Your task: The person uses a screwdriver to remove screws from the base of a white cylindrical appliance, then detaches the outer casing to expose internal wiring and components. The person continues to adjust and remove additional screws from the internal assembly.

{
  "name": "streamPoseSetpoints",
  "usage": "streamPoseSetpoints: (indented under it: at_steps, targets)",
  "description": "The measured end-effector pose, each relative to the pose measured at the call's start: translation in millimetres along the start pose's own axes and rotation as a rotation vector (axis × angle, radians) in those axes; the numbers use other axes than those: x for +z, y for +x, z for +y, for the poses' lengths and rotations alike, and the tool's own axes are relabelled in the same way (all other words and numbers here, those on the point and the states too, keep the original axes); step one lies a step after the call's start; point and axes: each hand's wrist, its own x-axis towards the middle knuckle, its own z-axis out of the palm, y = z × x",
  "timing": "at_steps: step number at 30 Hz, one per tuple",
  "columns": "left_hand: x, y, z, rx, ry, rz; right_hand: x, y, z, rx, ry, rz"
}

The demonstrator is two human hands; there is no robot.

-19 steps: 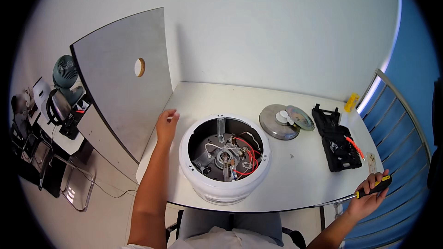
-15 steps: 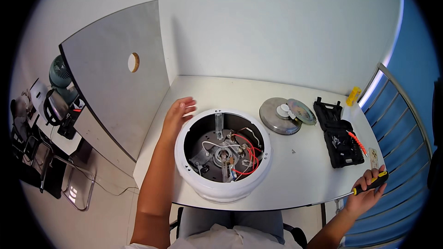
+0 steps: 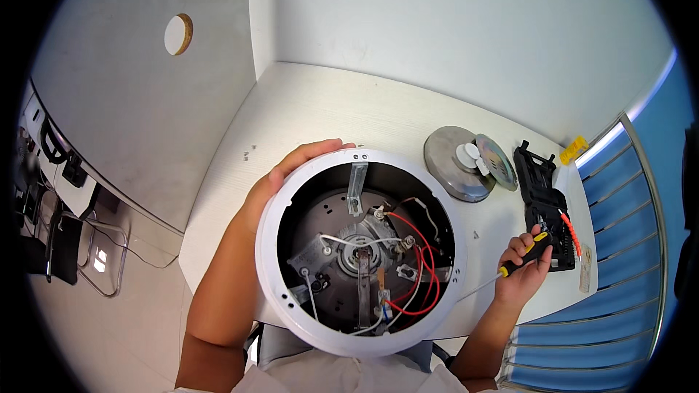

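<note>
A white round rice cooker body (image 3: 269,255) stands at the table's near edge with its open underside facing me. Inside it are metal brackets, a dark round plate and several red wires (image 3: 437,276) and pale wires. My left hand (image 3: 287,169) wraps round the outside of its far-left wall, some fingers hidden behind the rim. A black-and-yellow screwdriver (image 3: 526,255) is in my right hand (image 3: 517,280), to the right of the body. Its thin shaft slants down-left toward the body's right rim; whether the tip touches cannot be made out.
Behind and right lie a round metal heating plate (image 3: 444,175) and a shiny disc (image 3: 496,163) with a white part. Farther right are an open black tool case (image 3: 535,167), a red pen-like tool (image 3: 570,234) and a yellow object (image 3: 574,150). Small screws (image 3: 251,151) lie at left. A metal railing (image 3: 648,196) borders the right.
My left hand has come down onto the cooker body's far-left wall. The screwdriver in my right hand has moved left, toward the body. The view has shifted closer to the body.
</note>
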Motion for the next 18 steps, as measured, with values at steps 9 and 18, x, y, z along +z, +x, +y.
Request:
streamPoseSetpoints:
  at_steps: [9, 18]
  targets:
    - [1, -2, 3, -0.032, -0.027, 0.071, 21, 12, -31, -0.125, -0.064, -0.189]
    - [3, -2, 7, -0.06, -0.09, 0.05, 197, 11, -16, -0.335, -0.185, -0.752]
